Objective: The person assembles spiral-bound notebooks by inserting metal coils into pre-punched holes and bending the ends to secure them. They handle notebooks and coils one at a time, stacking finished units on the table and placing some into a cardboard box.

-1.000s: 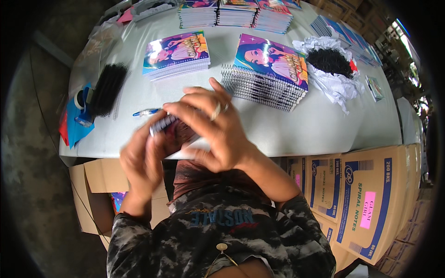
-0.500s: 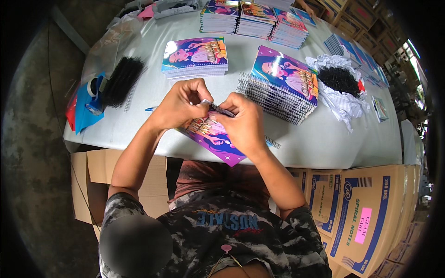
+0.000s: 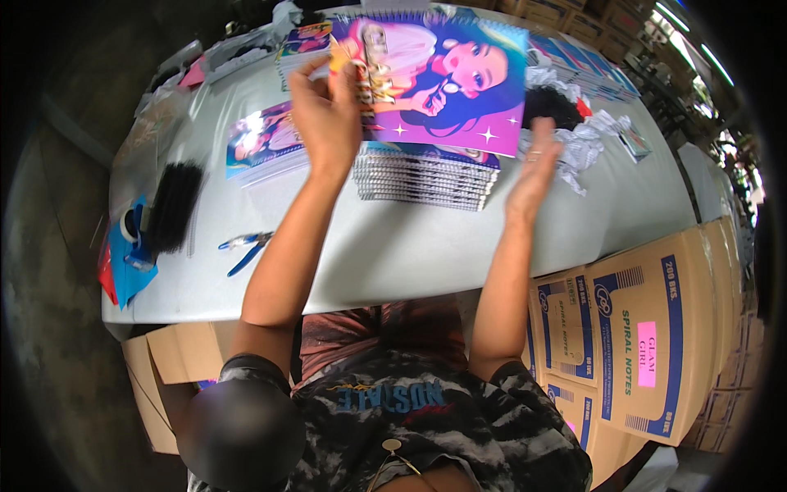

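Observation:
A spiral notebook (image 3: pixel 479 98) with a purple illustrated cover is raised above the table, its coil along the far edge. My left hand (image 3: pixel 326 119) grips it by its left edge, thumb on the cover and fingers behind. Near its lower right corner, my right hand (image 3: pixel 534 168) is open with fingers stretched; whether it touches the notebook I cannot tell. Underneath and partly hidden is a stack of spiral notebooks (image 3: pixel 426 184). Left of it sits a flatter stack of notebooks (image 3: pixel 258 139). Blue-handled pliers (image 3: pixel 246 246) lie beside my left forearm.
A black bundle of coils (image 3: pixel 176 205) lies at the left, near a tape roll (image 3: pixel 131 225) and blue sheet (image 3: pixel 125 275). Crumpled paper (image 3: pixel 586 152) with a dark coil heap (image 3: pixel 551 107) is at the right. Cardboard boxes (image 3: pixel 639 328) stand beside the table (image 3: pixel 369 279).
Both hands were pinching at the notebook's coil near the table edge. The notebook is now lifted forward over the stack, held by my left hand alone, and my right hand has opened and moved right.

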`<state>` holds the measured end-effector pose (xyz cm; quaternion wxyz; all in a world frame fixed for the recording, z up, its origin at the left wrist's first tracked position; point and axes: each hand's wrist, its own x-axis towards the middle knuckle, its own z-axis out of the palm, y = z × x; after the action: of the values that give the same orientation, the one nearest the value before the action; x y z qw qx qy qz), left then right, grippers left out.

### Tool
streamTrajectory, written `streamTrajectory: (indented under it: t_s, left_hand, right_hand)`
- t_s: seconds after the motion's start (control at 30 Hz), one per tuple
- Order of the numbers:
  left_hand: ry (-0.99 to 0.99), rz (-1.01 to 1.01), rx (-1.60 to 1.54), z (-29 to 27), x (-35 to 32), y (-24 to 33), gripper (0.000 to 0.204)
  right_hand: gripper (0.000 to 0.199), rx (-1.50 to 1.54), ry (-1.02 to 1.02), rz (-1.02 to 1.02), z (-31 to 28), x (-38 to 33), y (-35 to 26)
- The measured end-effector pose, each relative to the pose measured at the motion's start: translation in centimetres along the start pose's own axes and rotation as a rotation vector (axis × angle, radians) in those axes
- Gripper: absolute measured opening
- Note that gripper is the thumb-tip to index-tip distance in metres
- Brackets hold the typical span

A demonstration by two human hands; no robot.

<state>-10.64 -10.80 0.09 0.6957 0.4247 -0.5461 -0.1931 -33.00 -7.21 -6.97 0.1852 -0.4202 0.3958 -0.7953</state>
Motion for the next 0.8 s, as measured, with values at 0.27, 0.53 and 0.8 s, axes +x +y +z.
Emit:
streamTrajectory:
  t_s: [0.27, 0.53, 0.8]
  left_hand:
    - [-0.059, 0.019, 0.406, 0.8, -4.6, -8.3, 0.034]
    - [-0.060, -0.381, 0.485, 0.4, -3.9, -7.2, 0.037]
    - [-0.280, 0.550, 1.150, -15.1, -0.1, -12.6, 0.035]
  right_hand:
    - [0.039, -0.299, 0.087, 0.090, 1.3, -3.0, 6.3]
    - [0.020, -0.268, 0.192, 0.133, 2.4, -2.7, 5.6]
    - [0.059, -0.350, 0.136, -0.254, 2.3, -5.9, 1.3]
